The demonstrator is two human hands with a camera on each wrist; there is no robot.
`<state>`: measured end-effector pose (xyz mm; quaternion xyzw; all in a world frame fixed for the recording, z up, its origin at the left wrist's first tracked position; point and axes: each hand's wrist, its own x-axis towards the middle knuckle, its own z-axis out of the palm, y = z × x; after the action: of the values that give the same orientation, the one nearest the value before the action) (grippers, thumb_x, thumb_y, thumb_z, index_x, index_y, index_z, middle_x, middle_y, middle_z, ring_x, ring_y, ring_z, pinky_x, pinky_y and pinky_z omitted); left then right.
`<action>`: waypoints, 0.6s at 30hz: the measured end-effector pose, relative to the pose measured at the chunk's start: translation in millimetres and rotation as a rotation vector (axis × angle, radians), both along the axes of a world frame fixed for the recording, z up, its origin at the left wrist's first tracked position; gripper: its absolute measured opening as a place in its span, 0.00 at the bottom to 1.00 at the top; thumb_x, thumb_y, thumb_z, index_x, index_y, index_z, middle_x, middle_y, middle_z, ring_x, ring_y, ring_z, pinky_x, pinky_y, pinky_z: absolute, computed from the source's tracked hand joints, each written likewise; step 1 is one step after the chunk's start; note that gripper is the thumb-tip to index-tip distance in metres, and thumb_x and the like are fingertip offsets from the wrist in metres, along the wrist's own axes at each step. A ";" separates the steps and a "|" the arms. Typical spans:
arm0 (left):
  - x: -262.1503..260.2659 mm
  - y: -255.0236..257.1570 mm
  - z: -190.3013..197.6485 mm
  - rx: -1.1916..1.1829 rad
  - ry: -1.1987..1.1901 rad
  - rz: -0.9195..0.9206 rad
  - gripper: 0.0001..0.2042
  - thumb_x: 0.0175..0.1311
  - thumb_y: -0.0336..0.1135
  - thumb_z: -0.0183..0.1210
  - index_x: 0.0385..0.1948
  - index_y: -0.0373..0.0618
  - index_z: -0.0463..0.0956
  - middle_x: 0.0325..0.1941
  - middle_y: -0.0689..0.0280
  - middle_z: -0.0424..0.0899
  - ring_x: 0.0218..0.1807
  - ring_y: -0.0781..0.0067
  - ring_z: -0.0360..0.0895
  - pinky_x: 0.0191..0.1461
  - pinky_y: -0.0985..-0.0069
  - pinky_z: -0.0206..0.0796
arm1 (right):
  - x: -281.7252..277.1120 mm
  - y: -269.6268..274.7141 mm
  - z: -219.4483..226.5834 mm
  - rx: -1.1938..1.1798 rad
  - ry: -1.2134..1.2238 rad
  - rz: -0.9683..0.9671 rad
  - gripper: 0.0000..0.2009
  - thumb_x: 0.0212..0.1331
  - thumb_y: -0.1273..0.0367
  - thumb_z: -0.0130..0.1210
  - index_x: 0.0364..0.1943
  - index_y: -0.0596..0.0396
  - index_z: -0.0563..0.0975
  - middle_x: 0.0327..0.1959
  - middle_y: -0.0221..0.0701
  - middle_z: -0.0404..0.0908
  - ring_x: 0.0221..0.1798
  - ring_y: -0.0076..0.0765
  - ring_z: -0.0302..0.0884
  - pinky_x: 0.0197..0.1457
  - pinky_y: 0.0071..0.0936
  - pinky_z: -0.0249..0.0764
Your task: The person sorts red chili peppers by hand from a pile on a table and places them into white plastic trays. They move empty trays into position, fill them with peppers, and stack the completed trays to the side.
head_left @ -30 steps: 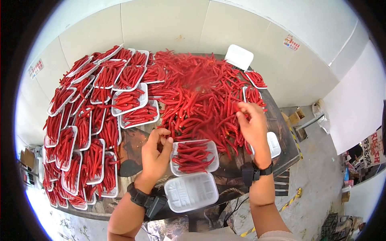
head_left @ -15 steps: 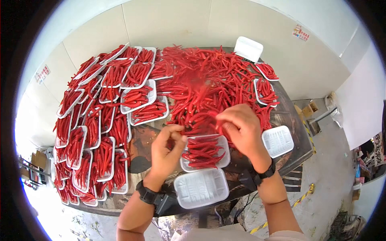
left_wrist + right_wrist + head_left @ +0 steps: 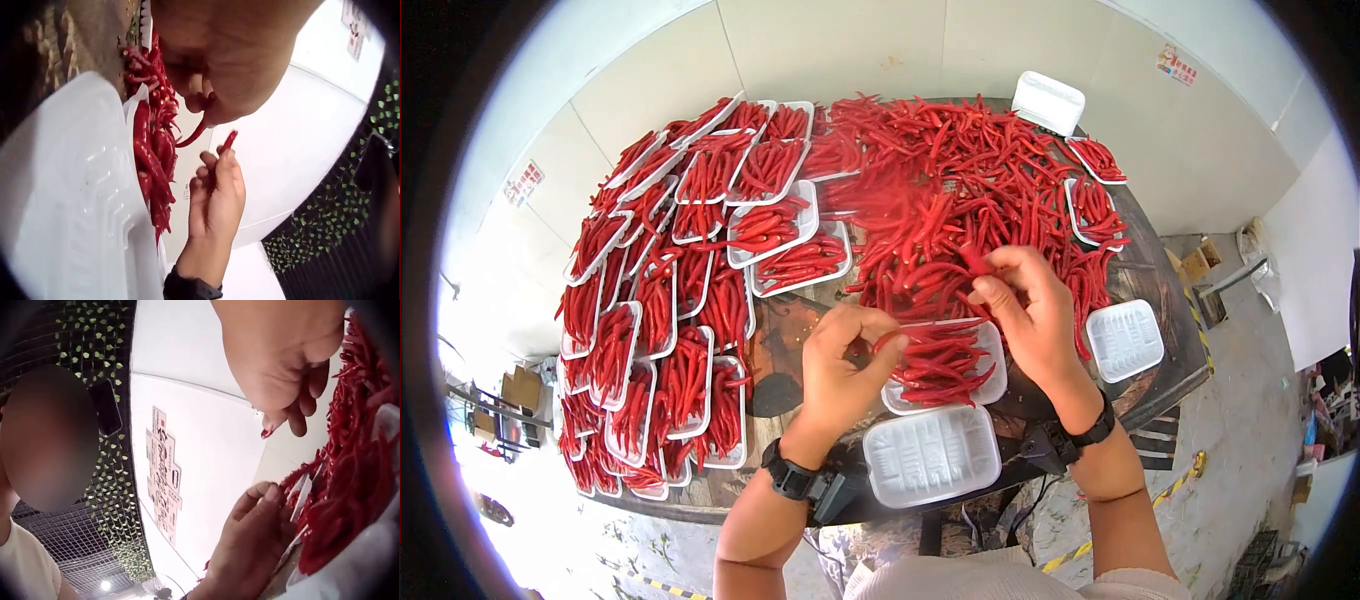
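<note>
My right hand [image 3: 1037, 318] pinches a red chili pepper [image 3: 974, 260] between thumb and fingers, above the near edge of the pile. In the left wrist view, a curved chili [image 3: 194, 135] sticks out from the fingers of my left hand [image 3: 840, 368], which is bent beside the near tray. That white foam tray [image 3: 999, 372] lies between the hands and carries a layer of chilies [image 3: 945, 362], roughly side by side. Directly in front of it lies a bare white tray [image 3: 930, 462].
A large heap of loose chilies [image 3: 960, 170] covers the table's middle and back. Many filled trays [image 3: 785, 262] overlap on the left. At right are a bare tray [image 3: 1125, 342] and two filled trays; a white tray [image 3: 1048, 103] stands at the back corner.
The right hand has come leftward from the pile's right side to above the near tray, holding a chili. The left hand stays beside that tray. The whole head view has shifted.
</note>
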<state>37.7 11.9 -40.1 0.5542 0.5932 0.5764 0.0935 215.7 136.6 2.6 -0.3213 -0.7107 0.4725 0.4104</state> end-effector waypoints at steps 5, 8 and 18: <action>18.3 -5.4 4.3 -0.076 -0.325 -0.086 0.14 0.55 0.21 0.68 0.42 0.39 0.76 0.41 0.68 0.79 0.43 0.80 0.76 0.48 0.80 0.69 | -10.4 -9.6 -8.0 0.529 -0.106 0.345 0.08 0.56 0.68 0.64 0.38 0.55 0.81 0.34 0.37 0.82 0.39 0.46 0.79 0.44 0.38 0.74; 12.2 -4.5 1.7 -0.030 -0.116 -0.100 0.14 0.58 0.21 0.67 0.44 0.39 0.76 0.43 0.68 0.79 0.45 0.79 0.76 0.51 0.80 0.69 | -7.5 -11.8 -6.3 0.329 -0.099 0.443 0.08 0.59 0.71 0.61 0.40 0.58 0.80 0.36 0.38 0.83 0.40 0.45 0.82 0.44 0.36 0.75; 8.8 -3.3 2.4 -0.152 -0.123 -0.078 0.11 0.60 0.25 0.65 0.44 0.40 0.79 0.38 0.65 0.80 0.41 0.75 0.76 0.47 0.78 0.68 | -1.4 -3.0 -6.8 0.148 -0.161 0.450 0.06 0.60 0.74 0.60 0.38 0.60 0.76 0.36 0.40 0.82 0.40 0.45 0.82 0.43 0.34 0.75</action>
<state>46.5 8.6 -37.6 0.5315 0.6064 0.5588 0.1939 214.3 133.6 -4.2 -0.1605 -0.8274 0.4717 0.2592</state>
